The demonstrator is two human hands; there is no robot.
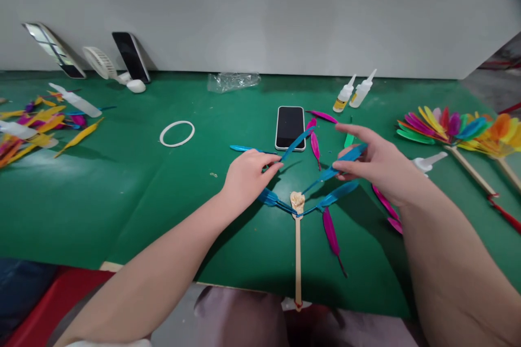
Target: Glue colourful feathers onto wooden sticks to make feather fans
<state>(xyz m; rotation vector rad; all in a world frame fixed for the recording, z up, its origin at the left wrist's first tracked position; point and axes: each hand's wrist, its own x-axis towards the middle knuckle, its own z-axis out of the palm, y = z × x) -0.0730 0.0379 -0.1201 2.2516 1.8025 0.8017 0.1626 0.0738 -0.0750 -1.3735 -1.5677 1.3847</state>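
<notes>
A thin wooden stick (298, 260) lies on the green table mat (122, 190), pointing away from me, with a blob of glue (297, 200) at its far end. Blue feathers (337, 195) fan out from the glue on both sides. My left hand (248, 176) pinches a blue feather (297, 143) just left of the glue. My right hand (376, 165) holds another blue feather (345, 160) on the right, index finger stretched out. Magenta feathers (330, 230) lie loose around the stick.
A black phone (290, 126) lies just beyond my hands. Two glue bottles (352, 92) stand behind it, another (427, 162) by my right wrist. Finished feather fans (456, 127) rest at right. A white ring (177, 133), loose yellow and pink feathers (36, 130) and propped devices (130, 57) sit at left.
</notes>
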